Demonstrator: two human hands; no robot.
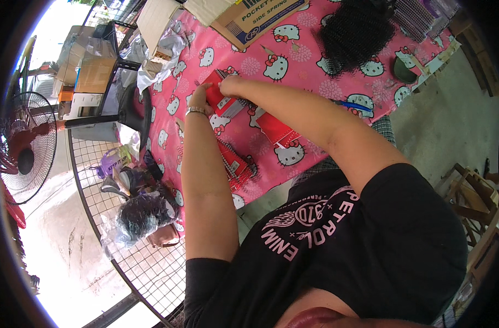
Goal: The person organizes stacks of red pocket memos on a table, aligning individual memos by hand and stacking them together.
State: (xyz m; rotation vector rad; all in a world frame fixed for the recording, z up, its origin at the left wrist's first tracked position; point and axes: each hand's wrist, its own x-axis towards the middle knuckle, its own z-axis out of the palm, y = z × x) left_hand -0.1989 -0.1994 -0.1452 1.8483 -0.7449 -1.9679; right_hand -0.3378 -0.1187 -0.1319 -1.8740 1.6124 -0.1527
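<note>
A thick stack of small red-covered spiral notebooks (226, 105) stands on the pink cat-print tablecloth, at the far side of my reach. My left hand (199, 100) grips its left side, the fingers closed against the covers. At the upper right of the stack, my right hand (231, 86) is closed on it too; its fingertips are partly hidden. Nearer to me lies another red notebook pile (276, 130), just below my right forearm. More red spiral notebooks (235, 167) rest beside my left forearm, which partly covers them.
A cardboard box (249, 24) stands at the far edge. Black binding coils (354, 38) are heaped at far right, near a dark green object (404, 71). A blue pen (352, 105) lies by my right arm. At left are a fan (26, 147) and plastic-wrapped bundles (145, 218).
</note>
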